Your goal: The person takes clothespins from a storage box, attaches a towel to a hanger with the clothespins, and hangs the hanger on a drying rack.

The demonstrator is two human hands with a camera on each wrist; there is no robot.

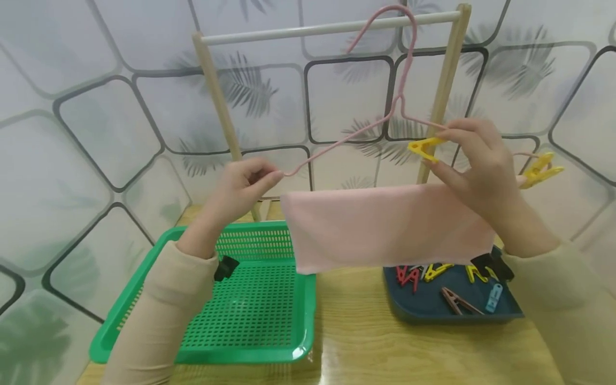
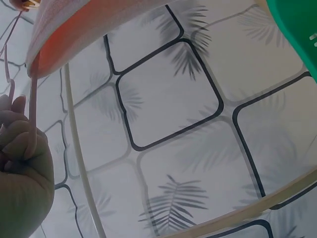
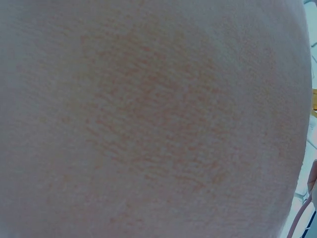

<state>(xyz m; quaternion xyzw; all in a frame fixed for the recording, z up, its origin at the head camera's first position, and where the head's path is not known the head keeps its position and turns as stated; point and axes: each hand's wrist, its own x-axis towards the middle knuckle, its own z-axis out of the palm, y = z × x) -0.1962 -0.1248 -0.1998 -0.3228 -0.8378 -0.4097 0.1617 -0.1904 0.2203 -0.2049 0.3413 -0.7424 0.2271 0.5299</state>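
Note:
A pink towel-like cloth (image 1: 375, 230) hangs folded over the lower bar of a pink hanger (image 1: 346, 140). My left hand (image 1: 245, 184) pinches the hanger's left corner; the left wrist view shows that hand (image 2: 22, 153) beside the cloth (image 2: 89, 20). Between thumb and fingers, my right hand (image 1: 481, 166) holds a yellow clothespin (image 1: 425, 148) above the cloth. Another yellow clothespin (image 1: 541, 170) sits at the hanger's right end. Whether the hook rests on the rod behind it, I cannot tell. Cloth (image 3: 148, 119) fills most of the right wrist view.
Behind the hanger stands a wooden rack with a white rod (image 1: 289, 33). A green plastic basket (image 1: 308, 321) is at left on the wooden table (image 1: 351, 326). At right, a dark blue tray (image 1: 409, 307) holds several clothespins, partly hidden by the cloth and right wrist.

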